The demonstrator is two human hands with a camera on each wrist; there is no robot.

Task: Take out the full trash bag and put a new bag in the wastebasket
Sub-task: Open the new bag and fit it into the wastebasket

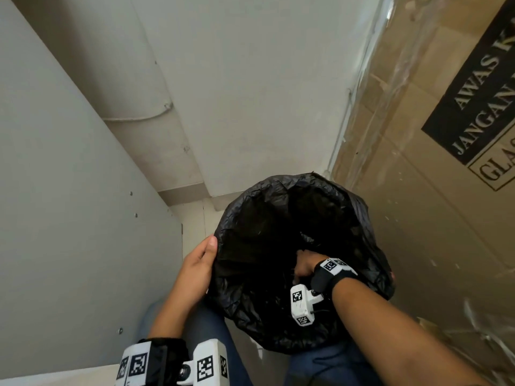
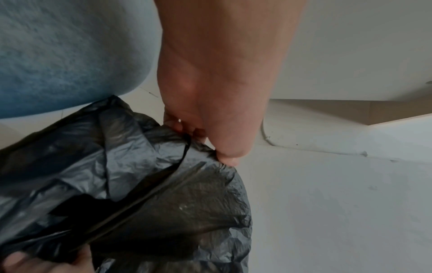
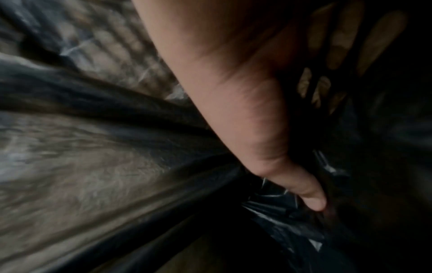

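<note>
A black bag (image 1: 278,213) is draped over the rim of the wastebasket (image 3: 336,42), whose slotted wall shows behind it; no full bag is in view. The left hand (image 1: 195,271) pinches the bag's near-left edge, while the right hand (image 1: 305,267) reaches inside, its grasp not discernible. Judged late stage: lining appears under way, seating unfinished.

A trash bag (image 1: 259,218) lines a wastebasket between a cardboard box (image 1: 434,190) on the right and a panel (image 1: 69,218) on the left, with a wall (image 1: 250,93) behind.
</note>
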